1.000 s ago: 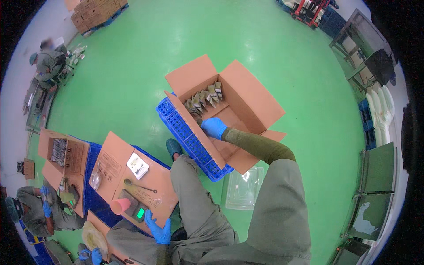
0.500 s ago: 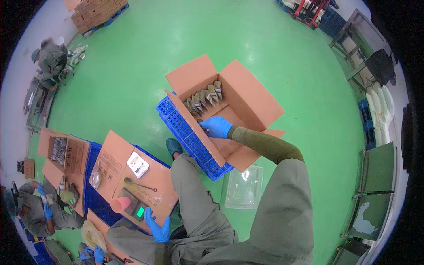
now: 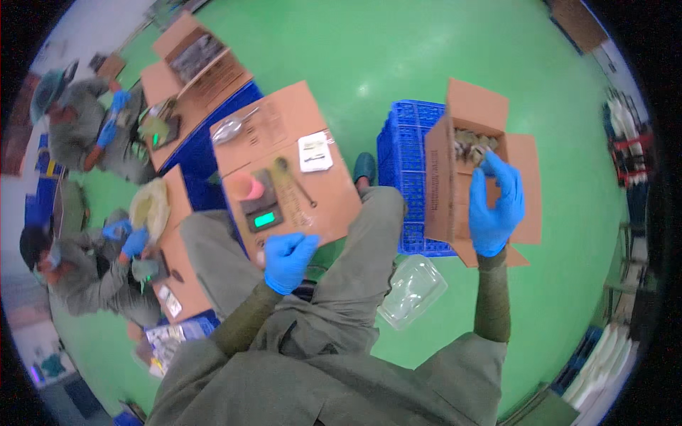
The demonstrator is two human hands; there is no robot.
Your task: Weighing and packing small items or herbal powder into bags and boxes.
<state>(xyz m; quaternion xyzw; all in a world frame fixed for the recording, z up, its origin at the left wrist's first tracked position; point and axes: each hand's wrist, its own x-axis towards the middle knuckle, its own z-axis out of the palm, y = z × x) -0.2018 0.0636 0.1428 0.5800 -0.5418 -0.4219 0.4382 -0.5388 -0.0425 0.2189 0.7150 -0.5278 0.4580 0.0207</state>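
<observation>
My right hand [image 3: 499,206] is open, thumb apart, over the carton [image 3: 439,186]; pouches [image 3: 472,144] sit at its far end. My left hand [image 3: 290,261] is curled closed; blur hides any grip. Advisable: keep fingertips from disturbing the row.

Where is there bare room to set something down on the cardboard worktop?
Right of the spoon, below the white stack, the cardboard worktop is bare; so is the patch between that stack and the clear plastic item. It is crowded where the pink cup, scale and spoon sit close together.
</observation>
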